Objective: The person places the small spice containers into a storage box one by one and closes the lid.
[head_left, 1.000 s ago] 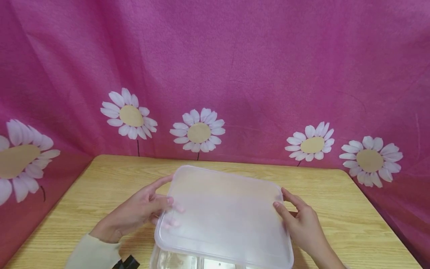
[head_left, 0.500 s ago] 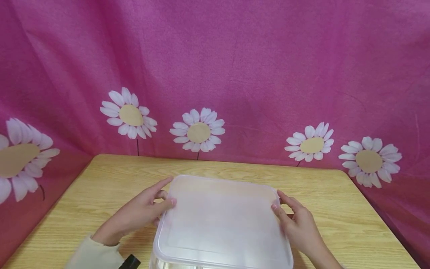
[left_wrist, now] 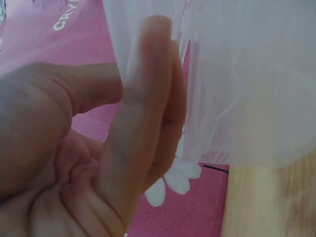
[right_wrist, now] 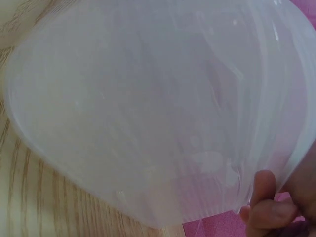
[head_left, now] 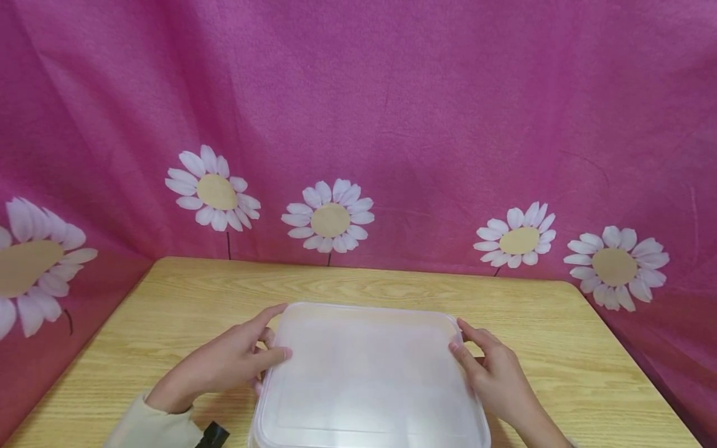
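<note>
A frosted, rectangular plastic lid [head_left: 370, 373] with rounded corners lies over a clear plastic box [right_wrist: 138, 118] at the front of the table. My left hand [head_left: 226, 364] grips the lid's left edge, thumb on top and the other fingers along the side. Opposite it, my right hand [head_left: 498, 376] pinches the right edge, thumb above and index finger near the far corner. In the left wrist view, fingers [left_wrist: 143, 94] reach up against the see-through plastic. The box's walls appear in the right wrist view, with fingertips [right_wrist: 264, 185] at its edge. The lid hides the box's inside in the head view.
The wooden table [head_left: 566, 348] spreads out on both sides of the box. Behind and beside it hangs a pink cloth [head_left: 403, 124] with white daisies. A black strap end [head_left: 214, 434] sits by the left sleeve [head_left: 154, 424].
Both hands have brought the lid down and toward me. The compartments seen at the box's near side a second ago are now covered by it.
</note>
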### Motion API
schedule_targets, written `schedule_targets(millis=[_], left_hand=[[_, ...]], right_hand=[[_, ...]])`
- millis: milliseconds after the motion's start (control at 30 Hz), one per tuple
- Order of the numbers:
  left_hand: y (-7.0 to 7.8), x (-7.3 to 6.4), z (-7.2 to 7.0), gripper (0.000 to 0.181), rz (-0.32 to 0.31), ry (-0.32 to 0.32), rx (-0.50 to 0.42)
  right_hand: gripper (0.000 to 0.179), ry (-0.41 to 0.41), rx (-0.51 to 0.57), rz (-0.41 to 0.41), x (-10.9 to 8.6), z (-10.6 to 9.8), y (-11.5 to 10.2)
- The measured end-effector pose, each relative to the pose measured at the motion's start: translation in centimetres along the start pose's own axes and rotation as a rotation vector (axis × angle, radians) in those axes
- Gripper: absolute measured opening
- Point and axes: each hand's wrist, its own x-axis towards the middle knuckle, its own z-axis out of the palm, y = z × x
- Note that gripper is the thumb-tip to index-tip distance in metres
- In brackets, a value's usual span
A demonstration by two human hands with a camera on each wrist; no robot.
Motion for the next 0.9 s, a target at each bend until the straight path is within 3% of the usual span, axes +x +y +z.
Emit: schedule_targets(millis=[367, 733, 900], left_hand=[[0.35, -0.47, 0.12, 0.087, -0.051, 0.015, 0.118], [0.63, -0.70, 0.21, 0.087, -0.078, 0.010, 0.165], [0.39, -0.55, 0.28, 0.084, -0.079, 0.021, 0.205]], right_hand=[[0.054, 0.021, -0.076, -0.022, -0.02, 0.02, -0.33], [0.051, 0.024, -0.190, -0.036, -0.10, 0.02, -0.94], [0.047, 0.045, -0.241, -0.079, -0.16, 0.15, -0.86]])
